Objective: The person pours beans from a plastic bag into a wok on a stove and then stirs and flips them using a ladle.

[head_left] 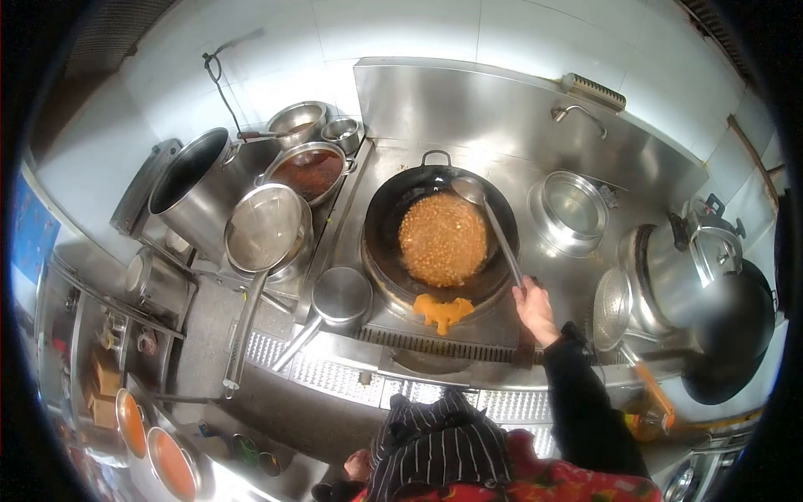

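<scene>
Ladle (471, 192): upper centre of frame, bowl inside wok (383, 219). Right hand (536, 312), right of centre, has fingers wrapped round its handle end. Probably stiff, bowl-heavy when loaded, maybe greasy; grip far end. Left hand (358, 465), bottom centre-left: can't tell fingers.

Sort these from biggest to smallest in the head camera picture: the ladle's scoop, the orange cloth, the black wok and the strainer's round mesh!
1. Black wok
2. Strainer's round mesh
3. Orange cloth
4. Ladle's scoop

That's just how they look here.
</scene>
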Motion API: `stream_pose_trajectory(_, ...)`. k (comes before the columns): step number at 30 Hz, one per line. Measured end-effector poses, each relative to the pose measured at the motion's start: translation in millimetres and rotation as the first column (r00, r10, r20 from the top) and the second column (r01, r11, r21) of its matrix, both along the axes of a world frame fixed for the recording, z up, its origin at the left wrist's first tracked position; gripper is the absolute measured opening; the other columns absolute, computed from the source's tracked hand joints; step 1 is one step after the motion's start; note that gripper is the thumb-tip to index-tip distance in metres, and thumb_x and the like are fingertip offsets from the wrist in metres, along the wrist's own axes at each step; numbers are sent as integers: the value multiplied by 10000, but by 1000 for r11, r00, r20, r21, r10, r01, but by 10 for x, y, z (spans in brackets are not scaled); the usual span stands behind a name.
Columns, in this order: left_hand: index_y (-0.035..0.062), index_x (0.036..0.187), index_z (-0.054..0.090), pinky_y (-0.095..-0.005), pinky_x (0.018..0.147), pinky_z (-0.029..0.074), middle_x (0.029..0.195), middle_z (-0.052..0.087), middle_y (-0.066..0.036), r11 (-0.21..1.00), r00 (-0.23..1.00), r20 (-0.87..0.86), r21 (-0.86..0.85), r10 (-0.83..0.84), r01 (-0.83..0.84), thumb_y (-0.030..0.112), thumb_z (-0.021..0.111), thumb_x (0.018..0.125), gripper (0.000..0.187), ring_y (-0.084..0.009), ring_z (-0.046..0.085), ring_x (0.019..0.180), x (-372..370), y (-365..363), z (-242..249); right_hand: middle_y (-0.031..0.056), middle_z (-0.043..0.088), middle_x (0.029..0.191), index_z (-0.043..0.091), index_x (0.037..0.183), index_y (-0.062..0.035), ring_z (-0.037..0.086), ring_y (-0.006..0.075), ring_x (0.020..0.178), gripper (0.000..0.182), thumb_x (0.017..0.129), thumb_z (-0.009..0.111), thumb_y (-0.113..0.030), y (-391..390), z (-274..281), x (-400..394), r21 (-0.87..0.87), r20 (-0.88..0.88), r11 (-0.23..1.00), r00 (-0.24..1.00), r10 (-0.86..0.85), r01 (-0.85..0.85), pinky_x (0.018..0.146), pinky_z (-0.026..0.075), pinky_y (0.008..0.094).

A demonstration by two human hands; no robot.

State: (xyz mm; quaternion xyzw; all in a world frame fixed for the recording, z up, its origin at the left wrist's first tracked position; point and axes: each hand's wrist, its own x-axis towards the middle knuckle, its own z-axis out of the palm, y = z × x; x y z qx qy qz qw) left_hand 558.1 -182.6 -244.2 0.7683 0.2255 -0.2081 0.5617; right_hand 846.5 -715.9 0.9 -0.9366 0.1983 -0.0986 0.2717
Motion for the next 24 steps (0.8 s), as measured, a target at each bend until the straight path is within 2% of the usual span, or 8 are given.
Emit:
stream_pose_trajectory(2,80,863,661,-338,648,505,753,648,-94,946,962,66,215,-263,244,254,603,859,184,-245,651,737,-56,72,-82,252,668,828,567,1242,-10,672,423,776,375,959,595,-254,-49,-31,-20,-84,36,996,999,23,-20,667,526,493)
stream_pose_trajectory(3,80,888,663,-367,699,516,794,663,-132,788,853,74,431,-516,440,253,614,842,186,-306,665,799,-76,118,-130,189,644,762,574,1206,-6,643,332,653,341,974,586,-255,2,109,-59,192,-104,981,994,-19,39,564,501,444)
stream_pose_trajectory(7,93,954,674,-403,780,518,888,666,-184,843,845,85,165,-529,512,246,632,810,213,-384,642,923,-107,330,-530,6,506,648,578,1072,-14,461,89,443,240,1008,561,-245,161,242,-272,787,-258,590,965,46,182,363,371,292)
stream_pose_trajectory(12,82,969,695,-359,703,530,849,698,-104,829,875,91,377,-476,412,185,639,821,188,-263,683,804,-55,262,-358,-7,482,668,566,1003,-29,435,70,448,180,986,599,-204,387,575,-556,880,-317,400,944,91,257,366,355,247)
stream_pose_trajectory(15,55,912,689,-318,604,507,772,670,-41,998,999,-34,-52,21,-22,169,624,858,141,-182,644,683,78,90,-143,-9,486,672,568,1007,-29,439,68,451,155,978,608,-176,479,740,-709,873,-350,399,929,117,279,364,350,248)
stream_pose_trajectory(18,35,874,674,-283,546,471,718,627,-29,905,875,-326,-112,357,-411,164,615,878,141,-152,594,608,346,-176,418,-8,489,672,573,1060,-32,441,57,458,145,980,596,-151,476,773,-868,848,-347,477,923,166,233,370,349,251)
stream_pose_trajectory(21,38,872,671,-278,536,460,719,624,-35,922,914,-298,-187,277,-340,128,613,869,107,-149,580,598,312,-57,112,45,541,655,584,1191,-7,501,104,484,268,960,614,-139,394,756,-1052,780,-323,617,911,256,104,439,420,289)
stream_pose_trajectory(24,31,869,668,-280,549,469,722,619,-40,898,904,-277,-210,325,-387,111,608,870,100,-152,581,601,325,-120,168,210,679,849,573,1242,43,666,251,688,415,891,682,-149,360,659,-1245,352,-65,912,966,250,-212,678,518,339)
